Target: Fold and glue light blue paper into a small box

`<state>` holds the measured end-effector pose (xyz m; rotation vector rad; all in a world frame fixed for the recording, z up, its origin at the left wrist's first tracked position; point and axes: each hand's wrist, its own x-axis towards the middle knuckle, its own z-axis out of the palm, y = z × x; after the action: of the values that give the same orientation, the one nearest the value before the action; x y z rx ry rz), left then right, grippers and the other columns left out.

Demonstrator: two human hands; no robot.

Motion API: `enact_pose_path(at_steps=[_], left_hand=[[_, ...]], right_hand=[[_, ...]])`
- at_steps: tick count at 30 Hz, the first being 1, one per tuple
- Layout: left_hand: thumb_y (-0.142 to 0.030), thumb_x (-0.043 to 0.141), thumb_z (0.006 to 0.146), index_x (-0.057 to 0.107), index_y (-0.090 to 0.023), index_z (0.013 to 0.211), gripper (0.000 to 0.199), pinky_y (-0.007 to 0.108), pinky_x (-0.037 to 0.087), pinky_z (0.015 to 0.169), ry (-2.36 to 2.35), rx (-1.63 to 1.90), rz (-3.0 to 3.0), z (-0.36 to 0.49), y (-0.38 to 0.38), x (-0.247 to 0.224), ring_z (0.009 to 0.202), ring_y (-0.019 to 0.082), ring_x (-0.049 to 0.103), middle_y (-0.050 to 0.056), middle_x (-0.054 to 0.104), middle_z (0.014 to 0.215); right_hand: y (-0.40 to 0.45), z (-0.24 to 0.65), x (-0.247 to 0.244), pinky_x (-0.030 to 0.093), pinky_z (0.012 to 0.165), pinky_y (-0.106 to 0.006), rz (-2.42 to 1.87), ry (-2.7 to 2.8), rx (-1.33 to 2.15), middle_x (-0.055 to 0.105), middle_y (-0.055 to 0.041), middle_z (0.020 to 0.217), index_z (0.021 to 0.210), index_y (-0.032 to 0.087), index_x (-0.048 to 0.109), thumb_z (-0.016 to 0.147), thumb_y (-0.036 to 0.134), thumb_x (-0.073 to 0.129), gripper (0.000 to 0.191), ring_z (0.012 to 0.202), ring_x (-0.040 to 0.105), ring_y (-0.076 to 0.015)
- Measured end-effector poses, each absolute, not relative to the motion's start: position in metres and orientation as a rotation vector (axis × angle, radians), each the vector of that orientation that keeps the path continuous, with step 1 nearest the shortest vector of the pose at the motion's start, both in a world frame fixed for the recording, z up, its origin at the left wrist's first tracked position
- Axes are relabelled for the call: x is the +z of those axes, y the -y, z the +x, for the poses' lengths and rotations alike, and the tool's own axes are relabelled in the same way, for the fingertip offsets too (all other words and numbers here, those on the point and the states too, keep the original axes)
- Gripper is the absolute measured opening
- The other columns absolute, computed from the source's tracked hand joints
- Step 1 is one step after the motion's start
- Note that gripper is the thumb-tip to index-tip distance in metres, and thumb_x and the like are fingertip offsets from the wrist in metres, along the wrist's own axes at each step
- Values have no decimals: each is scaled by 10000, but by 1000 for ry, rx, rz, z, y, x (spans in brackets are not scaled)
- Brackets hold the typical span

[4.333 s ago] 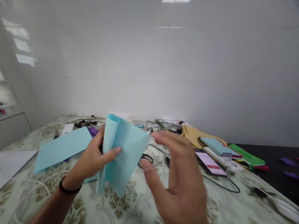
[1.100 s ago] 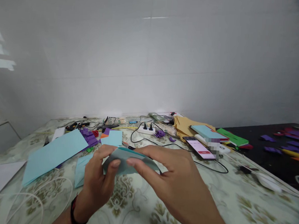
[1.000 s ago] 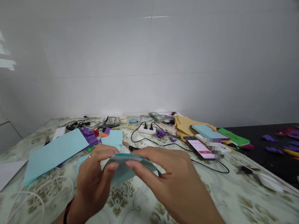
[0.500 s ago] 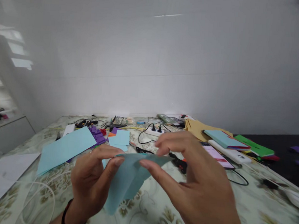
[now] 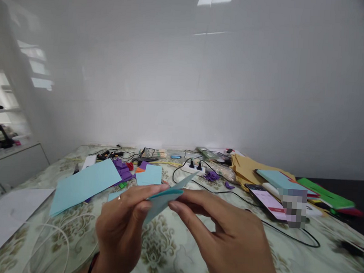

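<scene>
A light blue sheet of paper [image 5: 160, 202] is held up over the table, bent into folds that stand partly apart. My left hand [image 5: 124, 222] pinches its left side between thumb and fingers. At the right edge of the fold, my right hand [image 5: 222, 233] has thumb and index finger closed on the paper. Larger light blue sheets [image 5: 86, 186] lie to the left of my hands. Beyond my hands is a smaller light blue piece [image 5: 149, 176], beside purple folded pieces [image 5: 122, 170].
A white power strip [image 5: 194, 169] with black plugs stands at the back. To the right are a phone [image 5: 267, 202], brown envelopes [image 5: 244, 168] and green paper [image 5: 326, 193]. Cables cross the table; a white sheet [image 5: 6, 211] lies far left.
My right hand has closed on the paper's right edge, where its index finger was raised before. The paper is now folded more narrowly. The view has shifted slightly.
</scene>
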<state>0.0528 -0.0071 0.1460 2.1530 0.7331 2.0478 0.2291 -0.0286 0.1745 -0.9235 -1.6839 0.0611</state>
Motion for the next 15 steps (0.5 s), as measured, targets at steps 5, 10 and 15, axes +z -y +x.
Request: enact_pose_path(at_steps=[5,10,15], left_hand=[[-292,531,1108,726,-370,1330,305,205,626,931,-834,2085,2139,53,8,145,1035,122,798,-65,837,1148],[-276,511,1120,686,-371,1396,341,229,623,972,-804,2099,2167,54,6,143,1087,136,789,-50,821,1213],[-262,525,1112,683,-325,1408,342,248,615,1009,-744,2059,2182,54,4,138,1141,158,775,-6,804,1268]], right_hand=[[31,225,171,629,791,-197,-911,1704,64,842,44,989,1041,257,793,971,217,710,115,822,798,-132],[34,220,171,641,773,-210,-886,1693,52,841,36,979,1062,262,780,948,246,744,121,814,802,-150],[37,218,170,648,742,-220,-865,1684,10,840,40,931,1013,265,776,953,261,736,73,730,792,-148]])
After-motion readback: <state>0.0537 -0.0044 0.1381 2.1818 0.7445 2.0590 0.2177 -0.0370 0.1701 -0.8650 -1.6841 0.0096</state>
